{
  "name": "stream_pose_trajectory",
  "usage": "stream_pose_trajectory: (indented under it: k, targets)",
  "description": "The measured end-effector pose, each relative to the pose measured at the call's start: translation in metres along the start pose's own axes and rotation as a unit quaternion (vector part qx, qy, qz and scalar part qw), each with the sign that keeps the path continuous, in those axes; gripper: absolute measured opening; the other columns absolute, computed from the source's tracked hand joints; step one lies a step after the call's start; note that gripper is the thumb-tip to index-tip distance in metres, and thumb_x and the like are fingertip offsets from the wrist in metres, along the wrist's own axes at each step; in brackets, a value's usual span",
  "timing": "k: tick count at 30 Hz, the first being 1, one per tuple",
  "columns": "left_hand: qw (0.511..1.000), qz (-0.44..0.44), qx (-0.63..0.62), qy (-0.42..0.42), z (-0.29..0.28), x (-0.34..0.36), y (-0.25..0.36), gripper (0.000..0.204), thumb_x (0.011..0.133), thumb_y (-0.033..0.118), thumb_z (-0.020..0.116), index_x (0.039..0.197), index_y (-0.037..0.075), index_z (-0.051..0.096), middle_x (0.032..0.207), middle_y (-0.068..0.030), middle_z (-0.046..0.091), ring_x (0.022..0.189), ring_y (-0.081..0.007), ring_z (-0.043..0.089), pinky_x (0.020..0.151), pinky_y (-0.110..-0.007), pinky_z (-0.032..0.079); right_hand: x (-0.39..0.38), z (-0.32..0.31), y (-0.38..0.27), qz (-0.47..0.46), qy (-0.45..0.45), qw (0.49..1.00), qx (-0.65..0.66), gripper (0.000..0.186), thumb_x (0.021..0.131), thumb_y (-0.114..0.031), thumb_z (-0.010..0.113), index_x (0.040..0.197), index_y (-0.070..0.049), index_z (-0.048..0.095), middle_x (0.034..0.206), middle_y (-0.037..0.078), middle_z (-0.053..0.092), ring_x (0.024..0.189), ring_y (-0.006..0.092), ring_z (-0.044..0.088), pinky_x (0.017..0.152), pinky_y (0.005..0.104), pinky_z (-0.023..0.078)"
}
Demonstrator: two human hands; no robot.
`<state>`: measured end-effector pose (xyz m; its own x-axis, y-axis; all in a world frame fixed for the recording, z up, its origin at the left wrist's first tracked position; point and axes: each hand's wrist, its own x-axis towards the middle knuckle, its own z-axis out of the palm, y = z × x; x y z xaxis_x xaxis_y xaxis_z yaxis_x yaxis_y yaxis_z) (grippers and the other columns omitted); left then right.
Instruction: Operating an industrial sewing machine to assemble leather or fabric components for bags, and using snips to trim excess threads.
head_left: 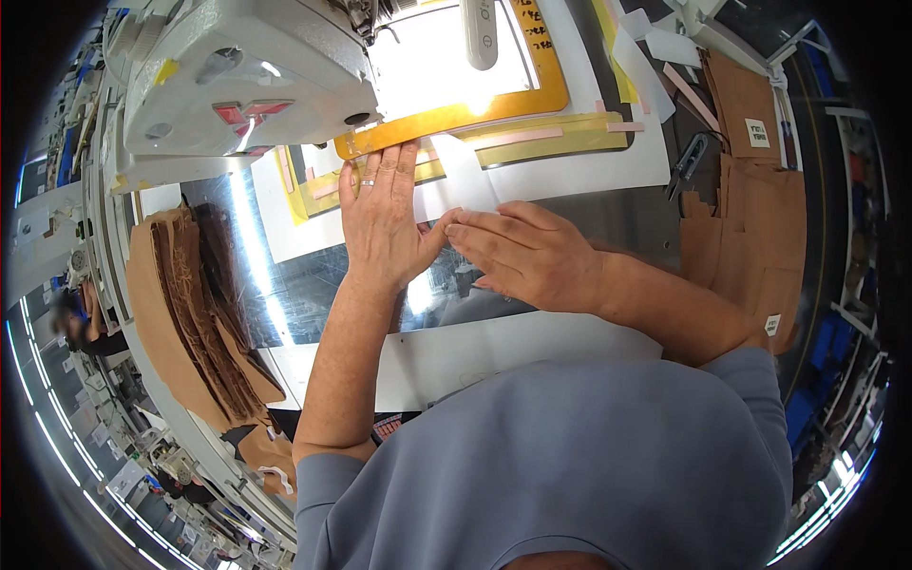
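Note:
My left hand lies flat with fingers stretched out, a ring on one finger. Its fingertips rest at the near edge of an orange frame, over a yellow-edged template. My right hand reaches in from the right, palm down, fingers stretched and side by side. Their tips meet the tip of my left thumb, and the right thumb shows partly below. A white strip runs from the frame's edge toward the hands. I see nothing held in either hand; the right palm is hidden.
A white sewing machine head stands at the upper left. Brown cut pieces are stacked at left, with more brown pieces at right. Thread snips lie near the right pieces. A white oblong device hangs over the frame.

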<state>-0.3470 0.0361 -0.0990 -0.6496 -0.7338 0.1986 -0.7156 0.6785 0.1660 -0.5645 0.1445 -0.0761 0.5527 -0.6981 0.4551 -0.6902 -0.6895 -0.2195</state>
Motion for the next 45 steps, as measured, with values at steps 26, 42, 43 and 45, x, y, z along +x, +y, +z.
stream_pose_trajectory:
  k: [26, 42, 43, 45]
  targets:
    - [0.998, 0.028, -0.037, -0.051, -0.010, -0.004, -0.020, 0.094, 0.095, 0.072, 0.057, 0.158, 0.004, 0.046, 0.156, -0.0203, 0.052, 0.147, -0.0386, 0.047, 0.126, -0.060, 0.023, 0.012, 0.007, 0.022, 0.120, -0.024, 0.992, -0.044, 0.052, 0.078, -0.033, 0.083, 0.123, -0.009, 0.073, 0.135, 0.013, 0.064, 0.126, 0.0300, 0.059, 0.104, 0.0475, 0.046]
    - [0.999, 0.017, -0.023, -0.046, -0.011, -0.001, -0.017, 0.095, 0.093, 0.075, 0.057, 0.155, 0.003, 0.050, 0.152, -0.0222, 0.055, 0.145, -0.0389, 0.048, 0.123, -0.059, 0.023, 0.022, 0.013, 0.049, 0.169, 0.084, 0.974, 0.126, 0.013, 0.086, -0.014, 0.079, 0.089, -0.005, 0.071, 0.089, 0.007, 0.070, 0.078, 0.0221, 0.066, 0.074, 0.0357, 0.051]
    - [0.999, 0.020, -0.024, -0.042, -0.012, 0.000, -0.016, 0.096, 0.093, 0.076, 0.057, 0.154, 0.002, 0.050, 0.152, -0.0224, 0.056, 0.145, -0.0388, 0.048, 0.123, -0.059, 0.024, 0.021, 0.011, 0.051, 0.210, 0.100, 0.964, 0.128, 0.012, 0.087, -0.015, 0.080, 0.088, -0.007, 0.071, 0.084, 0.005, 0.070, 0.075, 0.0221, 0.066, 0.073, 0.0362, 0.051]
    - [0.999, 0.020, -0.022, -0.045, -0.012, 0.000, -0.015, 0.097, 0.092, 0.077, 0.057, 0.154, 0.002, 0.050, 0.149, -0.0223, 0.057, 0.143, -0.0385, 0.050, 0.121, -0.060, 0.025, 0.016, 0.008, 0.055, 0.295, 0.126, 0.938, 0.133, 0.013, 0.088, -0.017, 0.080, 0.085, -0.009, 0.071, 0.074, 0.002, 0.068, 0.067, 0.0220, 0.066, 0.072, 0.0372, 0.050]
